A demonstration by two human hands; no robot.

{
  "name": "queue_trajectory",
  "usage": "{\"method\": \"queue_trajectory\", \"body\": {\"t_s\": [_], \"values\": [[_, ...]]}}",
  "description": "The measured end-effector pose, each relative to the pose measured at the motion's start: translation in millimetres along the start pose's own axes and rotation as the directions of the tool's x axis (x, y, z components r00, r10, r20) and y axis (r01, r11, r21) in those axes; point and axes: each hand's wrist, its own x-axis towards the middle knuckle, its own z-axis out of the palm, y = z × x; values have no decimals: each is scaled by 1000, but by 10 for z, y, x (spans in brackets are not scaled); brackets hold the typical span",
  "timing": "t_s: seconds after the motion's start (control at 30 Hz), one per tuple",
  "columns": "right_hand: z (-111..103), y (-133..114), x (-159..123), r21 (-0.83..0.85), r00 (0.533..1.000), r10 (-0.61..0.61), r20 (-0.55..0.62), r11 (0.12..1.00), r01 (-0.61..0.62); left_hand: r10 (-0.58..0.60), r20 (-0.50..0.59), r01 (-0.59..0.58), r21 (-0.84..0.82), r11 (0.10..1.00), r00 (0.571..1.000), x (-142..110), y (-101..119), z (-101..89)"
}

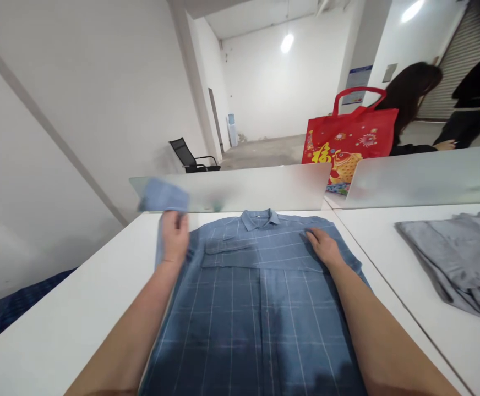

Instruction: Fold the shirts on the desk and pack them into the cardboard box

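Observation:
A blue shirt (232, 308) with a thin white check lies spread on the white table, its collar (260, 219) at the far side. The sleeve on the right is folded across the chest, its cuff (227, 245) near the left shoulder. My left hand (175, 237) is closed on the other sleeve (164, 195) and holds its end up off the table, blurred by motion. Near the right shoulder, my right hand (323, 245) has its fingers bent together on the folded sleeve, with the fingertips at the cloth.
Frosted low partitions (256, 190) edge the far side of the table (87, 308). Folded grey cloth (463, 258) lies to the right, past a table seam. Behind the partitions are a red bag (351, 129), a black chair (188, 157) and two people (413, 104).

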Motion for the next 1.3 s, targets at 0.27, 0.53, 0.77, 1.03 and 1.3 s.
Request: {"method": "queue_trajectory", "body": {"t_s": [0.27,0.53,0.77,1.03,1.3], "values": [[-102,229,102,641,953,286,-96,751,-161,553,555,-357,-427,830,621,-1054,1160,823],[-258,178,51,508,921,364,-140,825,-248,0,619,-222,281,934,785,-632,-98,545],[-464,256,93,23,932,361,9,932,-361,-222,612,-41,385,922,759,-714,-667,480],[-515,294,227,-95,894,301,332,953,-286,-249,468,24,435,900,848,-586,-792,436],[-376,148,93,-244,931,333,-147,900,-361,-147,740,-112,287,951,656,-715,-716,547]]}}
